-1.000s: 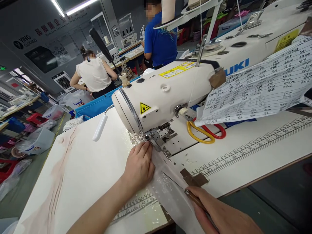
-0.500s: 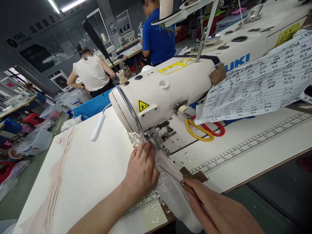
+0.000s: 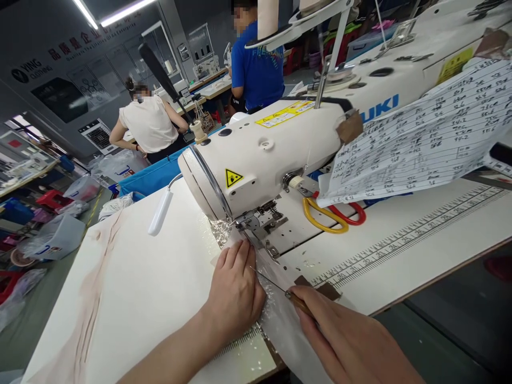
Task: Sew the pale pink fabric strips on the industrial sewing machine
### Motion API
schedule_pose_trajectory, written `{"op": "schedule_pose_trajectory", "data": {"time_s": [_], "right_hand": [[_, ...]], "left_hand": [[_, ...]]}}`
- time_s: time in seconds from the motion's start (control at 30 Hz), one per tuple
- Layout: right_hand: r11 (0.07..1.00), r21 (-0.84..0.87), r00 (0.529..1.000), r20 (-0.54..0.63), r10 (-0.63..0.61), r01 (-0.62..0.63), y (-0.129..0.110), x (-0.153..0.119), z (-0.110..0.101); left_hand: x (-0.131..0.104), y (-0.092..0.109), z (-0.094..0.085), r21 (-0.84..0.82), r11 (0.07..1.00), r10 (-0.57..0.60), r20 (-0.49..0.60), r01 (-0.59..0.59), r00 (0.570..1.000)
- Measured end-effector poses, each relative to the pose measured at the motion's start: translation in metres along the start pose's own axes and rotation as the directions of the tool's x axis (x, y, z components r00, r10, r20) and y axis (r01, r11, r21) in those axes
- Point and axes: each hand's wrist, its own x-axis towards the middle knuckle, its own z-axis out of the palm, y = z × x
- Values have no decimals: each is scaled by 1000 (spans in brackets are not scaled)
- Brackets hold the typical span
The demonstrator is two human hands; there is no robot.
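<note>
Sheer white fabric (image 3: 286,333) runs from the presser foot area of the white sewing machine (image 3: 256,154) down over the table's front edge. My left hand (image 3: 236,288) rests on it just in front of the foot, fingers together and thumb curled in, gripping the fabric. In my right hand (image 3: 344,330) is an awl (image 3: 298,303) with a wooden handle, held in a closed grip. Its thin metal shaft points left over the fabric, the tip close to my left fingers. Crinkled clear, shiny material (image 3: 221,230) lies beside the foot.
Yellow-and-red-handled scissors (image 3: 326,217) lie right of the needle, partly under a handwritten sheet (image 3: 416,133). A ruler strip (image 3: 400,234) runs along the table (image 3: 160,282). A white lamp (image 3: 160,213) stands at left. Two people (image 3: 150,125) work beyond the machine.
The awl and my right hand have moved left, so the tip is closer to my left hand. My left hand has slid slightly toward me, and more fabric shows ahead of its fingertips.
</note>
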Motion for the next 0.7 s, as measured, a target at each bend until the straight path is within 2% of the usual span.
{"op": "schedule_pose_trajectory", "data": {"time_s": [0.3,0.5,0.7], "right_hand": [[1000,-6,1000,-4,-8,8,1,8,7],[1000,-3,1000,13,-15,15,-1,13,12],[999,38,998,58,15,-17,-3,15,13]], "left_hand": [[4,-7,1,-28,999,-39,-24,38,999],[8,-13,1,-9,992,-124,-59,123,991],[10,-25,3,56,994,-88,-51,91,995]]}}
